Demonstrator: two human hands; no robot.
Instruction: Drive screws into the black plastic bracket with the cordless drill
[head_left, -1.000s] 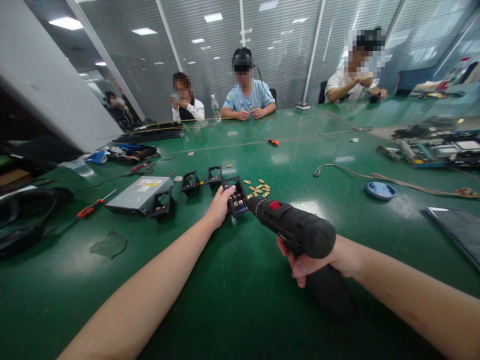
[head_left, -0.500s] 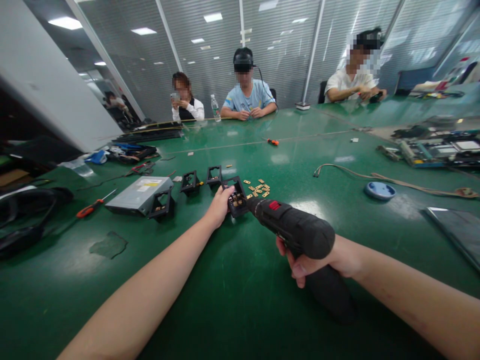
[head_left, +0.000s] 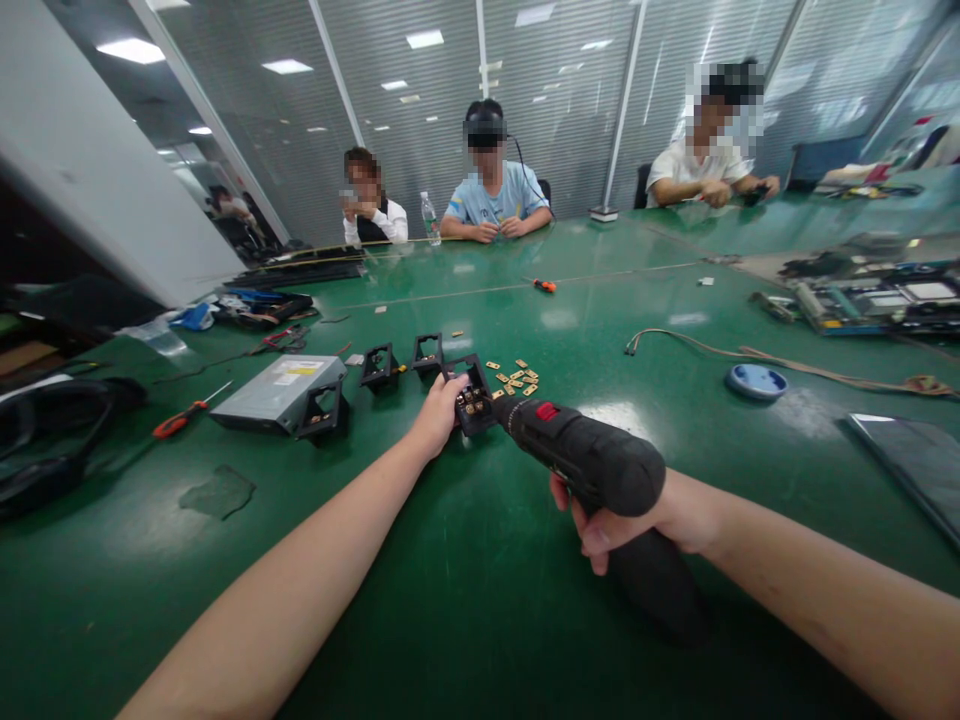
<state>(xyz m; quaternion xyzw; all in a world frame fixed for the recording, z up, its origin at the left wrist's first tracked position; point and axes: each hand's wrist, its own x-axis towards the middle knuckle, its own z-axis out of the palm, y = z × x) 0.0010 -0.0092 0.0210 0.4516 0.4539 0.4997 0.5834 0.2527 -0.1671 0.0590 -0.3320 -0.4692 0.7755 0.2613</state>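
Observation:
My left hand (head_left: 436, 412) grips the left side of a black plastic socket housing (head_left: 478, 417) with brass-coloured parts inside. A black cordless drill (head_left: 592, 450) with a red switch fills my right hand (head_left: 607, 530), my fingers wrapped round its handle. The drill's front end points left into the housing; its tip is too dark to tell exactly what it touches. Small brass plates (head_left: 517, 380) lie scattered just behind the housing. Similar black housings stand to the left: one by my hand (head_left: 427, 354), another (head_left: 380, 367) further left, and a third (head_left: 324, 411) against a silver disc drive (head_left: 281, 388).
An orange-handled screwdriver (head_left: 184, 416) lies at the left, near black headphones (head_left: 67, 430). Another small screwdriver (head_left: 544, 286) lies further back. At the right are a blue round lid (head_left: 756, 381), a cable (head_left: 705, 347), a dark tablet-like panel (head_left: 907, 465) and circuit boards (head_left: 885, 295). Several people sit across.
Almost nothing differs. The drill and my right hand have shifted very slightly left in view; the housing stays in my left hand. At the far right, a co-worker's hands have moved a little.

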